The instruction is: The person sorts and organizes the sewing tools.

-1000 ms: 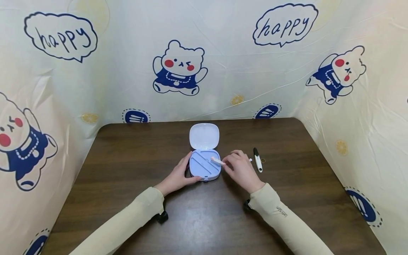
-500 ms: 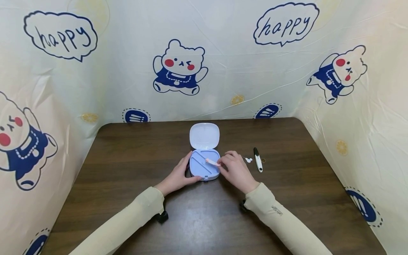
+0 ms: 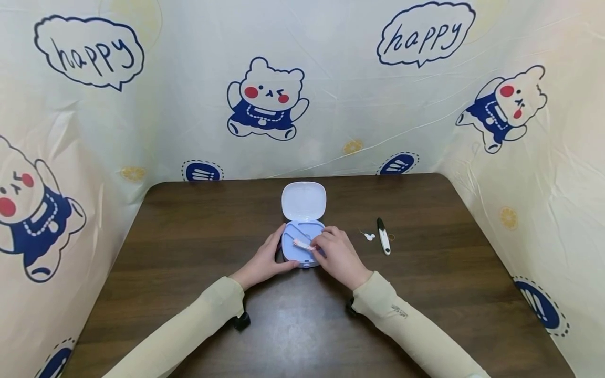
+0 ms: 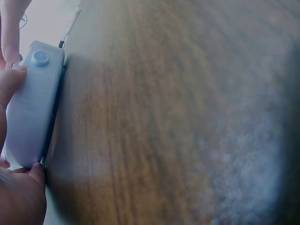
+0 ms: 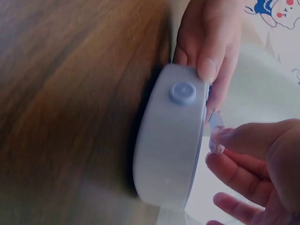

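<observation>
A light blue hinged plastic box (image 3: 293,254) with diagonal dividers stands on the table, its lid (image 3: 304,201) raised. My left hand (image 3: 264,262) holds its left side, fingers along the far side and thumb at the front corner. My right hand (image 3: 341,257) is over the box's right part. Between its thumb and fingers it pinches a pale tape measure (image 5: 217,140), a folded strip with dark markings. In the head view the strip reaches left over the dividers. Whether it touches the box floor I cannot tell. A round latch button (image 5: 183,92) shows on the front.
Right of the box lie a small white needle threader (image 3: 369,237) with a wire loop, and a slim white tool with a black end (image 3: 384,237). A thin yellowish ring (image 3: 391,237) is beside it. Printed cloth (image 3: 331,105) hangs behind the brown table (image 3: 212,210).
My right hand has moved left with the tape measure, from the box's right edge to over its inside. The needle threader has come fully into view. My left hand stays on the box.
</observation>
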Demonstrator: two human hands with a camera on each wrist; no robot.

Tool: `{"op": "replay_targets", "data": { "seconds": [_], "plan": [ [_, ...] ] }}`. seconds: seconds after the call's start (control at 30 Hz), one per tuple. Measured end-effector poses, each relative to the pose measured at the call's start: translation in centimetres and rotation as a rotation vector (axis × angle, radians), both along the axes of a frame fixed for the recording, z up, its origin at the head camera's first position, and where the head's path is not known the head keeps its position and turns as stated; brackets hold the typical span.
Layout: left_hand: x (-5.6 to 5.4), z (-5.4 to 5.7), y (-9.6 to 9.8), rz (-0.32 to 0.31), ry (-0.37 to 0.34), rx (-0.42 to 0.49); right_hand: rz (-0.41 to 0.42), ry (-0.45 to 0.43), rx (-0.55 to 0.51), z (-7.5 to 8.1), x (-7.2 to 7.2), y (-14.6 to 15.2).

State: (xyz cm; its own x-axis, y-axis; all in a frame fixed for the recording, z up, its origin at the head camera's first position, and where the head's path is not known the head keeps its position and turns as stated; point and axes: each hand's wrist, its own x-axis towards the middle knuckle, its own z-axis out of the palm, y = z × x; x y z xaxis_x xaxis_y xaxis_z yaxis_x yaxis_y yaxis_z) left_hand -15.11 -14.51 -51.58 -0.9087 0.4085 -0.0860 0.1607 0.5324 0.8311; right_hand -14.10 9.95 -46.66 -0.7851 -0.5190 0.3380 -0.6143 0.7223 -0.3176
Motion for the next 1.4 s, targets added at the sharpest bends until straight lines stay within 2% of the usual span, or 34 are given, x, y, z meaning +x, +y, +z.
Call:
{"op": "replay_targets", "data": {
  "seconds": [0.43,1.0,1.4],
  "plan": [
    [0.2,0.1,0.1,-0.003,0.002,-0.004,-0.051,0.035,0.043,-0.4,0.7,-1.5],
    [0.2,0.0,0.2,-0.004,0.027,0.002,-0.097,0.121,0.086,-0.6,0.9,-2.1],
    [0.1,0.1,0.2,-0.002,0.031,0.012,-0.118,0.064,0.111,-0.6,0.7,-2.1]
  ]
}}
